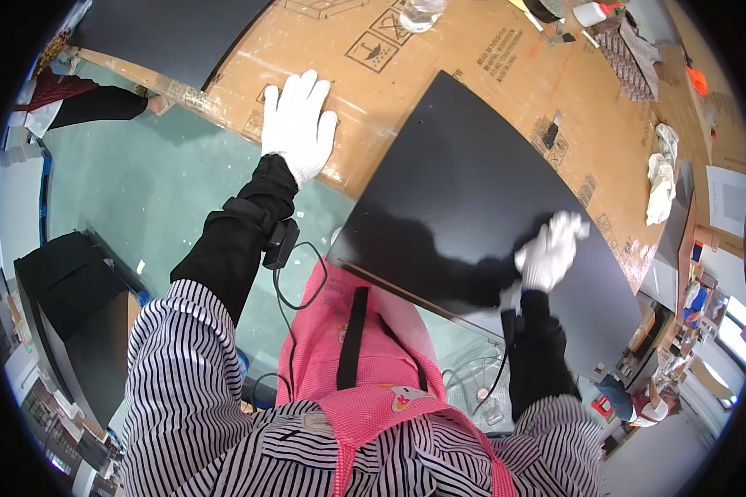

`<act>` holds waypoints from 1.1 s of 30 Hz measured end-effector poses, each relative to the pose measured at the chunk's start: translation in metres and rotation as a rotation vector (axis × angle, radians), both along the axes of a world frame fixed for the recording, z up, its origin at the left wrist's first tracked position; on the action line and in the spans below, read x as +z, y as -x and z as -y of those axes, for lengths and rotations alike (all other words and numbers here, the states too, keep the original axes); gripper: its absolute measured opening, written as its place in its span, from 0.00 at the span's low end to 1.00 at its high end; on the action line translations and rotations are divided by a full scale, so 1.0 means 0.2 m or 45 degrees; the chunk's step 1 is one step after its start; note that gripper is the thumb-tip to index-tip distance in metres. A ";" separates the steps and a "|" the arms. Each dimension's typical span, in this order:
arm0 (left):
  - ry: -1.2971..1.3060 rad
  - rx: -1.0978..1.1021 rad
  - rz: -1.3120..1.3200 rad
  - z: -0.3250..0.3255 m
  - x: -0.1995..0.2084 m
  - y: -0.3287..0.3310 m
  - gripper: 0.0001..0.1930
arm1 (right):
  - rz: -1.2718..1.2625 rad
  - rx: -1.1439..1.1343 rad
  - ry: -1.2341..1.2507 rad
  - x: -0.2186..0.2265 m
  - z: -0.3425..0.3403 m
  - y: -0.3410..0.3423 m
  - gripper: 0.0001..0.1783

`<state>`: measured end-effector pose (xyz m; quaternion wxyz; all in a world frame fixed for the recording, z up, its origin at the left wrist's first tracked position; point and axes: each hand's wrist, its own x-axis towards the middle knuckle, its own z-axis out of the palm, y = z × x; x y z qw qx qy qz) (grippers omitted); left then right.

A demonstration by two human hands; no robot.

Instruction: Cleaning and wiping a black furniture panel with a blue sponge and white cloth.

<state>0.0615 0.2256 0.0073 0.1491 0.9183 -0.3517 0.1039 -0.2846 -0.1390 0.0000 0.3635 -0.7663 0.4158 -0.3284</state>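
Before the person stretched a cardboard-covered surface (373,108), its brown top scuffed and printed with dark marks. On it lay the task's thing, a broad black panel (472,174) with one curved side, its near edge jutting past the surface toward the pink apron (348,331). A second black panel (166,33) lay at the upper left, well apart from the first.

The left hand (294,124), white-gloved, was spread wide with palm down and fingers fanned, pressed on the cardboard near the surface's edge — it gripped nothing. The right hand (549,248), gloved too, was over the right part of the panel, its fingers blurred and bunched; whether it held a cloth I could not tell.

The step in hand looked like wiping or checking the panel's face, the left arm bracing. The next move seemed to call for light, even pressure from the right hand, with care not to tip the overhanging edge.

Smaller things lay beyond: a crumpled white cloth (661,178), a clear container (423,15) — and, just beside the panel's curve, a little black piece (549,135).
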 end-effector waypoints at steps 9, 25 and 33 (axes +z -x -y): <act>0.023 -0.038 0.043 0.07 -0.03 -0.01 0.25 | -0.400 0.847 0.790 0.08 -0.41 -1.37 0.23; -0.095 0.031 0.084 -0.05 -0.03 0.00 0.24 | -0.684 0.770 -0.846 0.27 -1.02 0.06 0.23; -0.003 -0.005 0.183 -0.07 -0.05 0.00 0.23 | -0.302 0.988 0.388 0.37 -1.17 -0.25 0.23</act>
